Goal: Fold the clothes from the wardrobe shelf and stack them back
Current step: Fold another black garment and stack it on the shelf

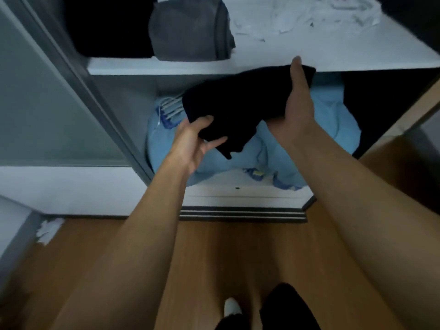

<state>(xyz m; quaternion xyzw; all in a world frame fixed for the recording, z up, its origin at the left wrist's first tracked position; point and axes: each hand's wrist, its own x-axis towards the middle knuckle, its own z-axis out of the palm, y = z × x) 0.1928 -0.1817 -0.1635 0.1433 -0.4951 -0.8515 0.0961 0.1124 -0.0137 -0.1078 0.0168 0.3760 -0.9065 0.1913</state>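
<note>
A folded dark navy garment (238, 106) hangs in the air just below the front edge of the white wardrobe shelf (166, 65). My left hand (192, 141) grips its near left corner, thumb on top and fingers underneath. My right hand (298, 96) holds the right side, thumb lying along the top toward the shelf, fingers hidden under the cloth. On the shelf sit a folded grey garment (190, 29) and a black pile (109, 27) to its left. Crumpled white cloth (304, 17) lies at the shelf's back right.
Below the shelf a light blue bundle (328, 132) fills the lower compartment, with white hangers (170, 107) on its left. A grey sliding door (42, 103) stands at the left. Dark clothing hangs at the right (381, 103). Wooden floor (214, 258) lies underfoot.
</note>
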